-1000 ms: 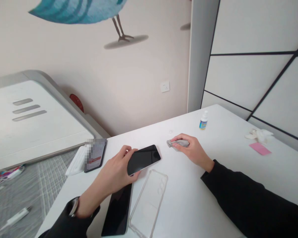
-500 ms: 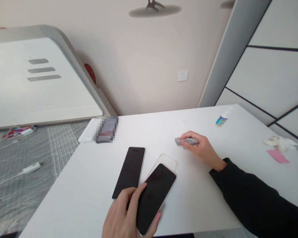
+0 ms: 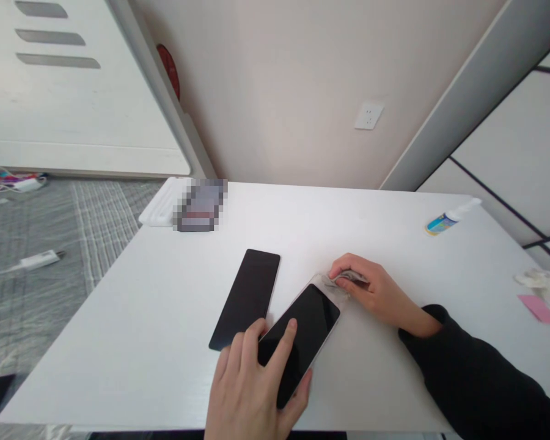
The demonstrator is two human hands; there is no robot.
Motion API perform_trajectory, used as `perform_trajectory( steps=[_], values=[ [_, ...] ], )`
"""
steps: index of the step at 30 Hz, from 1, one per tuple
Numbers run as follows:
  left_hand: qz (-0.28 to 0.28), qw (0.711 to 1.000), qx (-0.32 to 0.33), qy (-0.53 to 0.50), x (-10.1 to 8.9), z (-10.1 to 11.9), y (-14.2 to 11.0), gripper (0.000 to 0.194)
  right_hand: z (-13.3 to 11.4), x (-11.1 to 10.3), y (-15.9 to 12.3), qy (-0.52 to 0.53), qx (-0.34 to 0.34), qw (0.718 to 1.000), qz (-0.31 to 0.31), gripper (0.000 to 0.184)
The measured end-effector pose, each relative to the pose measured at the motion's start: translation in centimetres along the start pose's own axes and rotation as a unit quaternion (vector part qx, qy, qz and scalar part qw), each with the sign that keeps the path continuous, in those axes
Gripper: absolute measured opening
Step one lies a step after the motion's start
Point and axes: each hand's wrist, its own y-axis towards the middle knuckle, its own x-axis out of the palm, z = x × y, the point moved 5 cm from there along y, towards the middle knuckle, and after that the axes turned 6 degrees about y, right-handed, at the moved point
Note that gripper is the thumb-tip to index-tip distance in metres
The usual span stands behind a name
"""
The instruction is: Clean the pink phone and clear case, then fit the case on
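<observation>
My left hand (image 3: 261,382) grips a black-screened phone (image 3: 309,333) by its sides, the index finger lying on the glass. Under and beyond the phone's upper end shows a clear phone case (image 3: 340,296). A folded grey cloth (image 3: 352,277) is pinched in my right hand (image 3: 371,290), its edge against the case's top corner. Left of the held phone, a second dark phone (image 3: 247,298) lies flat on the white table (image 3: 156,330).
A spray bottle (image 3: 444,222) lies or leans at the back right. Crumpled tissue (image 3: 543,283) and a pink slip (image 3: 538,308) are near the right edge. At the back left are a white case-like object (image 3: 161,205) and a blurred-out device (image 3: 201,206). A charger (image 3: 41,260) rests on the grey fabric.
My right hand has brought the cloth from the bare table to the clear case's top end. My left index finger now lies across the screen. The view has tilted down.
</observation>
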Motion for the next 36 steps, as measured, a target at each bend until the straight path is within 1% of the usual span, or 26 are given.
perform_trajectory(
  steps=[3, 8, 10, 12, 14, 16, 18, 20, 22, 23, 25, 26, 27, 28, 30, 31, 32, 35, 36],
  values=[
    [-0.021, 1.000, 0.002, -0.002, 0.2, 0.2, -0.1, 0.053, -0.1, 0.0, 0.0, -0.012, 0.008, 1.000, 0.012, 0.005],
    [-0.011, 0.999, 0.037, -0.001, 0.0, 0.0, -1.6, 0.069, -0.2, -0.4, -0.3, -0.041, 0.008, 0.998, 0.046, 0.004],
    [-0.002, 1.000, 0.021, -0.008, -0.1, -0.3, -2.4, 0.071, -0.5, -0.8, -0.6, -0.050, -0.002, 0.996, 0.070, 0.006],
    [0.006, 1.000, -0.007, -0.020, -0.1, -0.4, -2.9, 0.074, -1.0, -0.7, -0.9, -0.062, -0.023, 0.995, 0.073, 0.009],
    [0.004, 0.999, -0.025, -0.031, 0.2, -0.2, -3.0, 0.081, -2.1, 0.4, -1.2, -0.082, -0.057, 0.994, 0.047, 0.013],
    [0.004, 0.999, -0.028, -0.037, 0.4, 0.1, -2.8, 0.091, -3.6, 2.2, -1.7, -0.103, -0.102, 0.989, 0.009, 0.016],
    [0.017, 0.999, -0.031, -0.036, 0.5, 0.3, -2.5, 0.100, -5.2, 4.0, -2.3, -0.108, -0.147, 0.983, -0.027, 0.016],
    [0.034, 0.998, -0.038, -0.035, 0.5, 0.4, -2.1, 0.104, -6.4, 5.5, -2.6, -0.105, -0.193, 0.973, -0.075, 0.014],
    [0.038, 0.997, -0.051, -0.034, 0.4, 0.4, -1.9, 0.104, -6.8, 5.9, -2.5, -0.134, -0.218, 0.961, -0.107, 0.015],
    [0.035, 0.997, -0.056, -0.035, 0.4, 0.4, -1.8, 0.104, -6.7, 5.7, -2.2, -0.165, -0.217, 0.957, -0.100, 0.016],
    [0.026, 0.997, -0.062, -0.040, 0.5, 0.5, -1.7, 0.101, -6.3, 4.9, -1.6, -0.234, -0.194, 0.951, -0.055, 0.016],
    [0.023, 0.997, -0.063, -0.042, 0.5, 0.5, -1.7, 0.101, -6.3, 4.7, -1.4, -0.254, -0.184, 0.949, -0.036, 0.016],
    [0.023, 0.997, -0.063, -0.043, 0.4, 0.6, -1.7, 0.102, -6.4, 4.8, -1.3, -0.256, -0.184, 0.948, -0.036, 0.017],
    [0.026, 0.997, -0.064, -0.042, 0.4, 0.6, -1.7, 0.103, -6.7, 5.2, -1.3, -0.241, -0.194, 0.949, -0.056, 0.018],
    [0.035, 0.996, -0.067, -0.039, 0.3, 0.6, -1.7, 0.105, -7.4, 6.2, -1.4, -0.205, -0.227, 0.945, -0.116, 0.021],
    [0.038, 0.996, -0.069, -0.040, 0.3, 0.6, -1.7, 0.107, -7.6, 6.4, -1.3, -0.204, -0.236, 0.942, -0.124, 0.022],
    [0.037, 0.996, -0.074, -0.044, 0.4, 0.6, -1.8, 0.107, -7.6, 6.3, -1.0, -0.223, -0.231, 0.941, -0.109, 0.022],
    [0.022, 0.994, -0.088, -0.058, 0.5, 0.5, -1.8, 0.108, -7.0, 5.4, -0.3, -0.315, -0.181, 0.932, -0.007, 0.015],
    [0.020, 0.994, -0.089, -0.056, 0.5, 0.5, -1.8, 0.109, -7.0, 5.4, -0.5, -0.311, -0.175, 0.934, 0.002, 0.014]
  ],
)
